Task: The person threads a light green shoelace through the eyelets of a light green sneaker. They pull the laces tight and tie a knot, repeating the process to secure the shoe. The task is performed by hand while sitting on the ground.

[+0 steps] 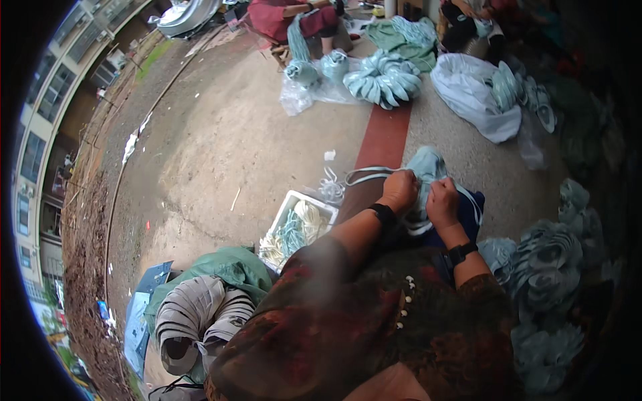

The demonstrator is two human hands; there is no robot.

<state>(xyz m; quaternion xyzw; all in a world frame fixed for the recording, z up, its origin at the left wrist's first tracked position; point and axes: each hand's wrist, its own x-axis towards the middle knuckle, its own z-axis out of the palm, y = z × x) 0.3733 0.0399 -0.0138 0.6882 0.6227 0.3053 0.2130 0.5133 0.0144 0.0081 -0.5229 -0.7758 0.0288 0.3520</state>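
Observation:
A light blue shoe upper (426, 162) lies over my lap between my two hands. My left hand (399, 192) is closed at its left edge, gripping a pale blue shoelace (366, 172) whose loop sticks out to the left. Close on the other side, my right hand (443, 202) is closed in a pinch, with a strand of lace running off to its right. My fingers and knuckles cover the exact spots they grip. Part of the upper hangs below my hands over dark blue cloth (473, 208).
Left of my lap stands a white foam box (289, 200) with bundled laces. Grey-white uppers (190, 311) lie stacked on green cloth at lower left. Light blue uppers (545, 260) pile at right. Ahead are a ring of uppers (382, 79), a white sack (468, 93) and seated people.

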